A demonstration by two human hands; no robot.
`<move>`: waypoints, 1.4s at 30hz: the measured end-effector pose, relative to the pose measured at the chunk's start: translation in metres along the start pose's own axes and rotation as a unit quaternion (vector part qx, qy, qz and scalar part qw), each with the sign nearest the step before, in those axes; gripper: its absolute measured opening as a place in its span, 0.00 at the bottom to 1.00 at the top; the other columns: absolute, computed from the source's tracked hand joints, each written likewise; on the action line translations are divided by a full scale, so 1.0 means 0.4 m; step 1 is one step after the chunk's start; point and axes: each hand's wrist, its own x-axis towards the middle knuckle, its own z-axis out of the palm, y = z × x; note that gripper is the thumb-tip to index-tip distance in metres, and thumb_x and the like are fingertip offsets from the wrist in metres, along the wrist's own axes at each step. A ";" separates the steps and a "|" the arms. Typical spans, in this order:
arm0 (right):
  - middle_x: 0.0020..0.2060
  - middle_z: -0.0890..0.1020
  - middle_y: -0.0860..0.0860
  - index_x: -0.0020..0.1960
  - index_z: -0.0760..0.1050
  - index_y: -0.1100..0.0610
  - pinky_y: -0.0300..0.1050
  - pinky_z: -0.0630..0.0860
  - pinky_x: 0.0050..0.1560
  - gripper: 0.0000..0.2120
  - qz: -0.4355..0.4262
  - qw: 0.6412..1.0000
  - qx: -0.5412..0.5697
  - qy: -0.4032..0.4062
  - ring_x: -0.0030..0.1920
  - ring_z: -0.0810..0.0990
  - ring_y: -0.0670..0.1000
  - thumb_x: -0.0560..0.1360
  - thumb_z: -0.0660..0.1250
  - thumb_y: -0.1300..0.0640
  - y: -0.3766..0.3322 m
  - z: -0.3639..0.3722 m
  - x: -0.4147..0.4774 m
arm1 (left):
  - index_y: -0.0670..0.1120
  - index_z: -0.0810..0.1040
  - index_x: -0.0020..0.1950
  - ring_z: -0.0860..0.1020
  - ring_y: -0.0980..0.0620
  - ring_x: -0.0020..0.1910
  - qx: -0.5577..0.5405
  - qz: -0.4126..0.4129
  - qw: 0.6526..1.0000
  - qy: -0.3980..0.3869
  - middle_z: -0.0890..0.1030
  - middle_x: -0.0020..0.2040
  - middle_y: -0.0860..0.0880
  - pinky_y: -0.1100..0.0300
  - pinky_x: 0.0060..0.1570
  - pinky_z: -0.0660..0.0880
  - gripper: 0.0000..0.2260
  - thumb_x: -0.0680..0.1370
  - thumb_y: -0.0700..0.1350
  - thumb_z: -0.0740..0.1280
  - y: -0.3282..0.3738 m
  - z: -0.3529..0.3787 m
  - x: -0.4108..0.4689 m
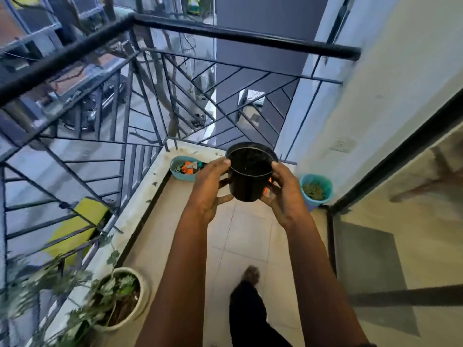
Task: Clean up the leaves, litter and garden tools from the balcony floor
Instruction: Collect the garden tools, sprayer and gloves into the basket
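I hold a black plastic pot (249, 181) out in front of me, above the tiled balcony floor (240, 236). My left hand (209, 189) grips its left side, thumb on the rim. On the pot's right side is my right hand (284, 194), fingers wrapped round the wall. Dark soil seems to fill the pot. Behind it, a teal basket (183, 169) with orange and other small tools sits in the far corner by the railing. A teal bucket (317, 191) filled with leaves stands by the right wall.
A black metal railing (150, 96) runs along the left and far side, with a pale ledge (140, 211) under it. A white planter (130, 299) with a leafy plant stands at lower left. A glass sliding door (400, 221) is on the right. My foot (250, 274) steps forward.
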 end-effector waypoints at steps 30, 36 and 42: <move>0.52 0.79 0.52 0.55 0.76 0.48 0.51 0.71 0.53 0.09 0.279 0.938 -0.193 0.070 0.51 0.75 0.54 0.84 0.60 0.60 0.184 0.246 1.216 | 0.53 0.83 0.55 0.85 0.44 0.53 0.122 -0.176 0.968 0.128 0.87 0.53 0.45 0.50 0.49 0.78 0.11 0.73 0.50 0.69 -0.057 -0.148 1.265; 0.53 0.81 0.56 0.46 0.81 0.46 0.52 0.75 0.50 0.13 0.284 0.913 -0.280 0.088 0.53 0.79 0.56 0.83 0.63 0.60 0.376 0.217 1.413 | 0.57 0.85 0.56 0.84 0.42 0.52 0.127 -0.278 0.946 0.111 0.86 0.52 0.46 0.48 0.54 0.81 0.22 0.63 0.57 0.70 -0.289 -0.242 1.458; 0.51 0.85 0.52 0.46 0.82 0.45 0.63 0.79 0.63 0.13 0.298 0.890 -0.337 0.073 0.59 0.82 0.59 0.81 0.64 0.60 0.685 0.095 1.630 | 0.42 0.80 0.65 0.77 0.47 0.39 0.056 -0.351 0.927 0.119 0.80 0.50 0.43 0.67 0.23 0.68 0.14 0.80 0.34 0.66 -0.524 -0.285 1.671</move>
